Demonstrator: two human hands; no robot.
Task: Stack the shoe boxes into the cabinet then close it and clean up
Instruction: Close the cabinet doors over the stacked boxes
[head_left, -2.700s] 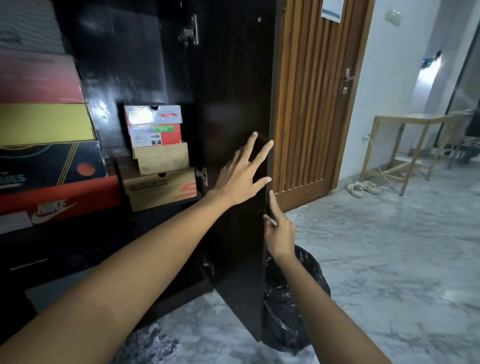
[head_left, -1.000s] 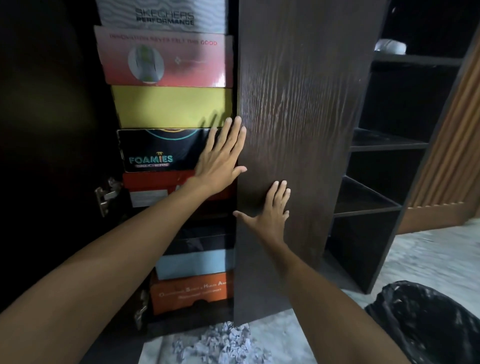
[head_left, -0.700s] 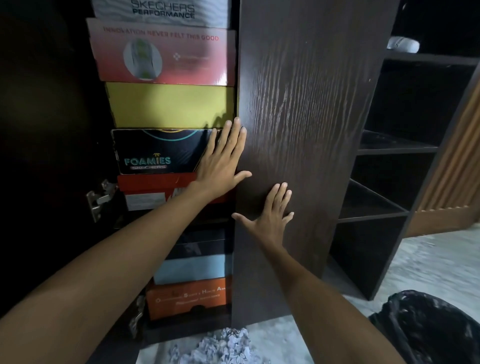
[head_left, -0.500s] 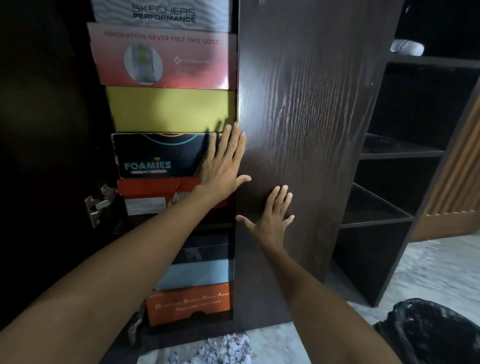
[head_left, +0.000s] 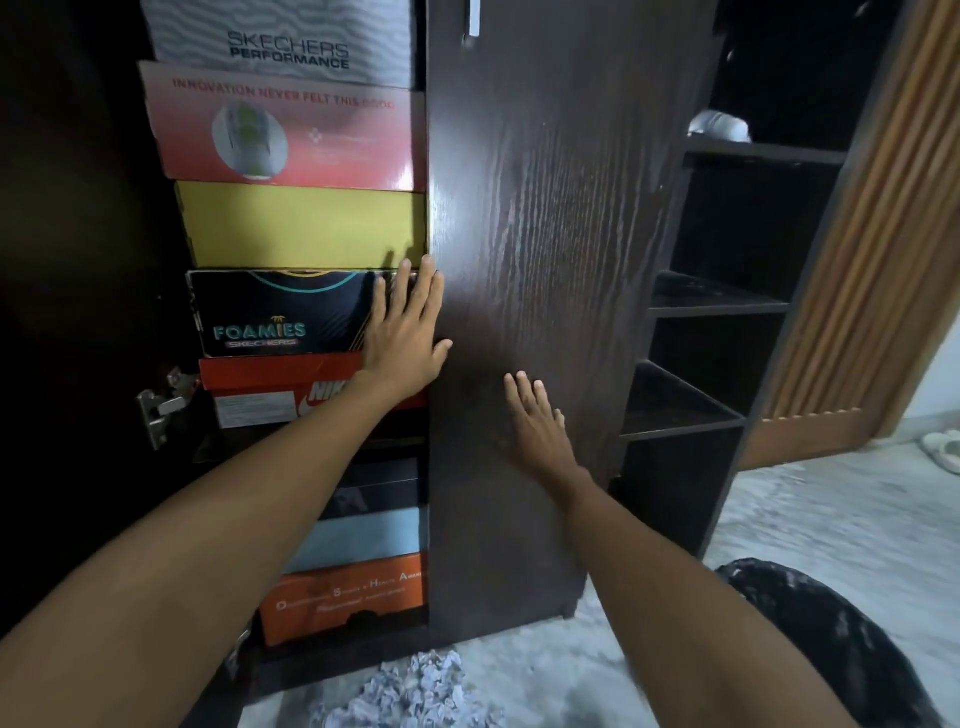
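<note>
Left of the cabinet door (head_left: 545, 260), stacked shoe boxes (head_left: 291, 223) read SKECHERS PERFORMANCE, FOAMIES, NIKE. The left hand (head_left: 405, 338) at its edge and the right hand (head_left: 535, 421) on it have straight fingers.

We see shoe boxes (head_left: 291, 228) stacked flat in one column inside the dark wooden cabinet (head_left: 727, 306), its right door (head_left: 540, 260) covering their right ends.
</note>
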